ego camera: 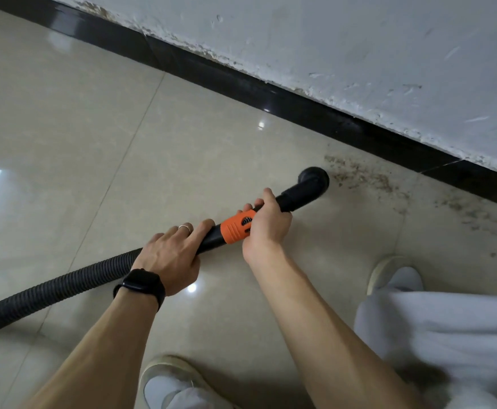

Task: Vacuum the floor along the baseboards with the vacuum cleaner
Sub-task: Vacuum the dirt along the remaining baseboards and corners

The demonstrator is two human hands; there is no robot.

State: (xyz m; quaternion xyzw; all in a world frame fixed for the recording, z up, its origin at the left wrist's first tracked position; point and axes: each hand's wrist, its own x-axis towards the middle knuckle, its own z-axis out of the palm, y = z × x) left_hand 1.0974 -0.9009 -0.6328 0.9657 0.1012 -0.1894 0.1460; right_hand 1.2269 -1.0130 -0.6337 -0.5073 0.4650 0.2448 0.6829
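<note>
Glossy beige tile floor (pixel 64 143), listed from the feet outward. Ribbed black hose (pixel 49 293): enters from the left. Left hand (pixel 167 258): curled over the black tube (pixel 294 199) behind the orange collar (pixel 235 228). Right hand (pixel 266 228): wrapped round the tube just ahead of the collar, nearer the working end. Tube axis: slants up and right, away from both hands. Nozzle (pixel 315 177): on the floor at the left edge of a dirt patch (pixel 368 178), which trails rightward beside the black baseboard (pixel 300 109). Likely next travel: rightward.
</note>
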